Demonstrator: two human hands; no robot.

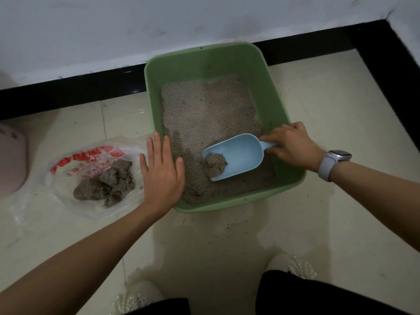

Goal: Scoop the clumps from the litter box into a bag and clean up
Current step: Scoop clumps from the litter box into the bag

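My right hand (289, 145) grips the handle of the blue scoop (236, 156); its long axis runs from that handle down-left, mouth toward a grey clump (214, 165) in the green litter box (276, 103); my left hand (160, 173), fingers straight, lies over the box's left rim; beside it, clumps sit on the plastic bag (75, 176).

The head view was dim and flat, with soft, faint shadows, a pale sheen on the glossy floor tiles (227, 242), mild grain and softness throughout, and wide-angle bending of the black skirting (75, 92) and the forearms toward the frame edges.
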